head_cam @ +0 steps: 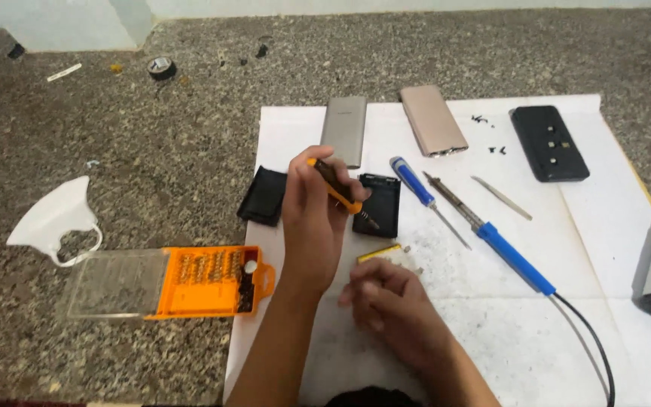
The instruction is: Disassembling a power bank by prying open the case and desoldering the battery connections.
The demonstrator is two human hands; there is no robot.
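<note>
My left hand (312, 218) is raised above the white sheet (491, 301) and grips an orange and black precision screwdriver (338, 191), its tip slanting down to the right over a black case shell (378, 205). My right hand (386, 298) rests low on the sheet with fingers curled; whether it pinches anything I cannot tell. A small yellow strip (379, 253) lies just beyond its fingers. Another black cover (263, 196) lies left of my left hand.
An orange bit set with a clear lid (167, 283) lies open at the left. A blue screwdriver (423, 192), blue-handled soldering iron (491, 237), tweezers (501, 197), two metal power banks (431, 120), a black device (549, 143) and loose screws (497, 149) lie on the sheet. A white holder (58, 218) sits on the floor.
</note>
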